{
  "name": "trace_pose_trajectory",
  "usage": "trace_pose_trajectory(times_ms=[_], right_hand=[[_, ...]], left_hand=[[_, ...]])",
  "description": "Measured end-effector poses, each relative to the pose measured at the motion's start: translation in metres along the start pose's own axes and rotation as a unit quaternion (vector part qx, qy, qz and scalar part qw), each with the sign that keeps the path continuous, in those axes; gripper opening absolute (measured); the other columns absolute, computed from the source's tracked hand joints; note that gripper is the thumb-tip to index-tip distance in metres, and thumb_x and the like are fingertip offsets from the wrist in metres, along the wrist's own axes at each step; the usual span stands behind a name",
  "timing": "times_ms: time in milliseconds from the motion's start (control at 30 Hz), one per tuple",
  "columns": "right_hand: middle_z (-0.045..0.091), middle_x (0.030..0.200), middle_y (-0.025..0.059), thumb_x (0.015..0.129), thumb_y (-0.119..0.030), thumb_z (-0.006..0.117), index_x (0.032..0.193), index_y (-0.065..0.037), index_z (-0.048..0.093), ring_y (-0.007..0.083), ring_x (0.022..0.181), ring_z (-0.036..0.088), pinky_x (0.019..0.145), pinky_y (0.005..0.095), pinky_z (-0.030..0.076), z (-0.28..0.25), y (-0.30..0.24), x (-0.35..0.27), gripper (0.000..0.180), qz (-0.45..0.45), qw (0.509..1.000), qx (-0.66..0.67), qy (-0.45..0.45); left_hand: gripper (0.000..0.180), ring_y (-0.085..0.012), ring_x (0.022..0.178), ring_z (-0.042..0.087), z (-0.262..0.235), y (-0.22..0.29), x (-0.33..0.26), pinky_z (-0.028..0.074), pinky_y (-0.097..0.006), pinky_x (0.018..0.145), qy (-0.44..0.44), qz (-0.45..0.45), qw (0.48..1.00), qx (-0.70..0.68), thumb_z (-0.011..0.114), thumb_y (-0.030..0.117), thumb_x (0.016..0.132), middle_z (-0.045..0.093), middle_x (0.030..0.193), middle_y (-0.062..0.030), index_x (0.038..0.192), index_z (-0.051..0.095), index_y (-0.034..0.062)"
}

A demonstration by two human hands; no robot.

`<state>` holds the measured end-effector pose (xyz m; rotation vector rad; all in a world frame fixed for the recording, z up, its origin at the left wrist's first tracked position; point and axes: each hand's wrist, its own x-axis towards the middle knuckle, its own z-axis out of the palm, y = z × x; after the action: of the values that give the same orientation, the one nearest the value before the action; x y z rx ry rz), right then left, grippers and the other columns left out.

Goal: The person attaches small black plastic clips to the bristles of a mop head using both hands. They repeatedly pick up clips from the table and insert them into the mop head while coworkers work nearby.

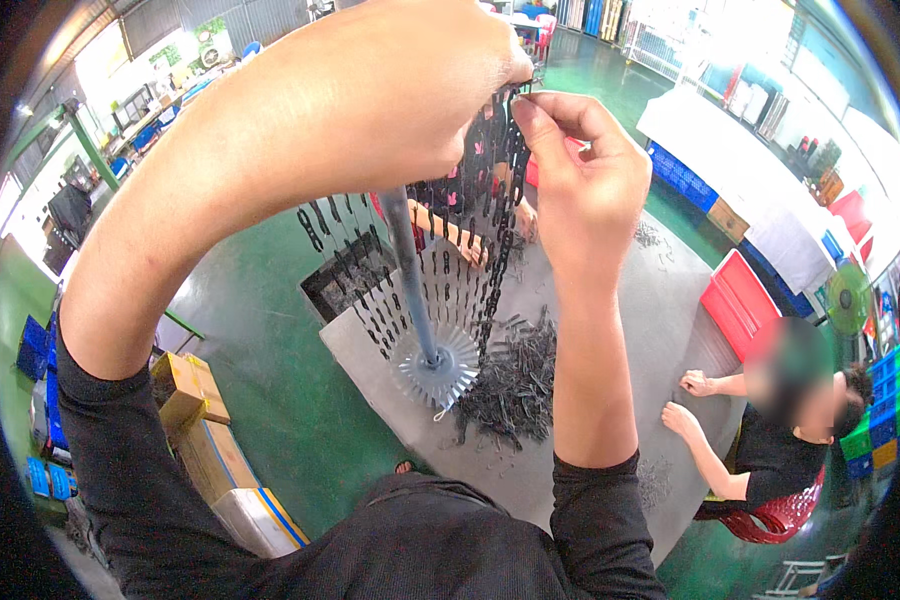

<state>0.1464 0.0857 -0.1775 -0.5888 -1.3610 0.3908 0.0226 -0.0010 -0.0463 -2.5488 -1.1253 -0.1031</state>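
Observation:
Both my arms are raised, with the hands meeting above a grey upright pole [406,270]. Strands of small black plastic links [495,230] hang around the pole, down to a slotted metal disc [435,365] at its foot. The thumb and forefinger of my right hand [592,165] pinch the top of a black strand. My left hand [440,85] is bent over beside it, its curled fingers mostly hidden behind its back; what they hold is not visible. On the grey table [460,455], loose black strips [520,380] lie in a heap beside the disc.
Behind the strands, another person's hand [470,245] reaches over the table near a dark tray [320,295]. A second person [775,450] sits at the right with both hands on the tabletop, near a red bin [740,300]. Cardboard boxes [215,450] stand on the green floor.

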Motion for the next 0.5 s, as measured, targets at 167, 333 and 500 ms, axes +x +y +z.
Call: trace_pose_trajectory(times_ms=[167, 333, 500], right_hand=[[0.066, 0.074, 0.0055, 0.081, -0.009, 0.070, 0.086, 0.002, 0.067, 0.0110, 0.069, 0.060, 0.066, 0.0244, 0.046, -0.007, 0.013, 0.007, 0.012, 0.079, 0.981, 0.166, -0.056], [0.066, 0.079, 0.0034, 0.083, -0.011, 0.069, 0.085, 0.001, 0.067, 0.0077, 0.070, 0.060, 0.065, 0.0208, 0.046, -0.020, 0.015, 0.015, 0.012, 0.137, 0.936, 0.295, -0.138], [0.063, 0.084, 0.0056, 0.088, -0.004, 0.061, 0.093, 0.000, 0.061, 0.0127, 0.079, 0.057, 0.073, 0.0225, 0.045, -0.039, 0.034, 0.021, 0.007, 0.241, 0.898, 0.346, -0.129]], left_hand=[[0.028, -0.0368, 0.082, 0.063, -0.003, 0.011, 0.011, 0.050, -0.040, 0.074, -0.071, -0.088, 0.993, -0.016, 0.058, -0.002, 0.078, 0.063, 0.083, -0.0215, 0.105, 0.056, -0.0097], [0.031, -0.0304, 0.058, 0.061, -0.017, 0.028, 0.027, 0.050, -0.037, 0.056, -0.128, -0.247, 0.959, -0.059, 0.052, -0.003, 0.080, 0.063, 0.070, -0.0200, 0.109, 0.059, -0.0073], [0.039, -0.0283, 0.054, 0.060, 0.009, 0.006, 0.019, 0.050, -0.035, 0.051, 0.015, -0.065, 0.996, -0.055, 0.050, -0.005, 0.079, 0.063, 0.069, -0.0204, 0.116, 0.060, -0.0045]])
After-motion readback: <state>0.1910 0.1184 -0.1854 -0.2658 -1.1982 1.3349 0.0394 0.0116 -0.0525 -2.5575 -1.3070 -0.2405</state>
